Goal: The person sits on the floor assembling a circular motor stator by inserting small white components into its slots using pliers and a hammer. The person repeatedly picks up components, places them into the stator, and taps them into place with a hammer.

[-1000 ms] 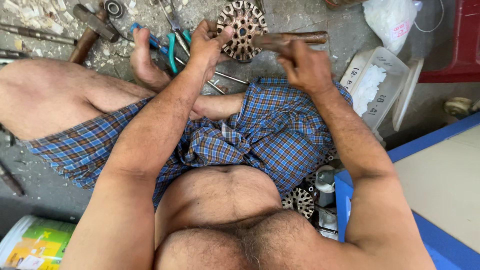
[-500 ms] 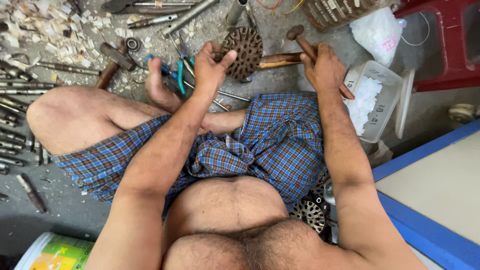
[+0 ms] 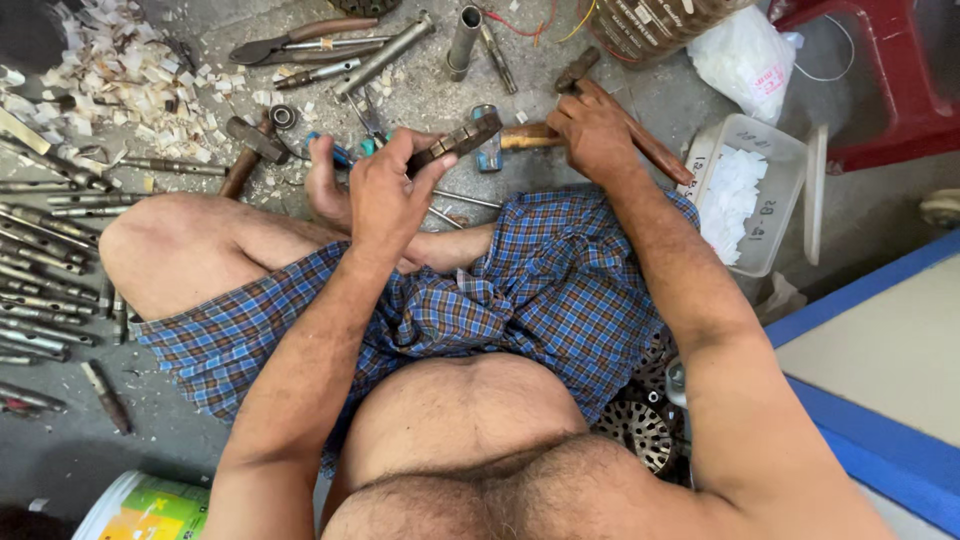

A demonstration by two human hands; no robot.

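Left hand: the left hand point(image 3: 385, 195) was clenched round a dark metal block point(image 3: 458, 140), holding it up just above the checked cloth point(image 3: 540, 290) over the lap.
Right hand: the right hand point(image 3: 590, 130) gripped the wooden handle of a hammer point(image 3: 535, 137), its head end meeting the block; a second wooden handle point(image 3: 650, 145) lay slantwise under the hand.
Metal block: tilted, one end in the left fingers, the other against the hammer, just beyond the cloth's far edge.
Beyond the cloth: blue-handled pliers point(image 3: 335, 152), a steel tube point(image 3: 464, 40) and a long bar point(image 3: 385, 55) lay on the grey floor.
Left of the cloth: a row of rods point(image 3: 45, 270) past the bare knee, wood chips point(image 3: 120, 80) farther off, another hammer point(image 3: 250, 150) between.
Right of the cloth: a white plastic tub point(image 3: 745, 190) holding white scraps, a white bag point(image 3: 740, 50) beyond it, a red stool point(image 3: 880, 70) past that.
Near edge of the cloth: a perforated metal disc point(image 3: 635, 430) by the right hip.
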